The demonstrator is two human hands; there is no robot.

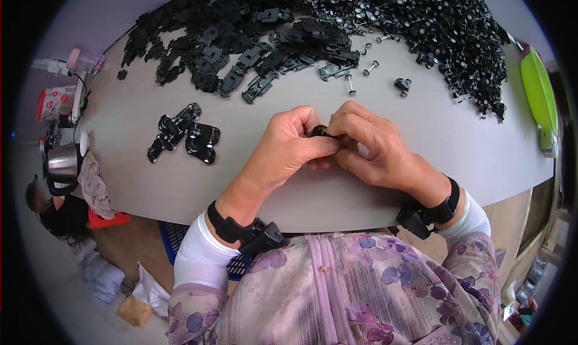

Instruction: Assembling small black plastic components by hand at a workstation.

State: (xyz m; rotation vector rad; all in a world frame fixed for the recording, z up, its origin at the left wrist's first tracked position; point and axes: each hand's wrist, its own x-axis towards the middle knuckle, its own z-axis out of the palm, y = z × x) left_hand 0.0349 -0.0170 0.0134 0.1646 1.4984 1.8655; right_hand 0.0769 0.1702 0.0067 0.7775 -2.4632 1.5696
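Observation:
Over the middle of the table, my left hand (286,145) is closed on a black toy car chassis (319,130), mostly covered by fingers. My right hand (376,145) pinches at the same piece from the other side; its fingertips meet those of the left, and exactly what they grip is hidden. To the left lie several black chassis with wheels fitted (174,125). Beyond my hands spreads a heap of bare black chassis (241,50). A large heap of small wheel axles (421,26) fills the far right.
Loose axles (371,68) lie between the heaps and my hands, beside a small black wheeled piece (403,86). A green tray (536,86) stands at the right edge. Off the left edge are a metal kettle (63,163) and a crumpled cloth (95,185).

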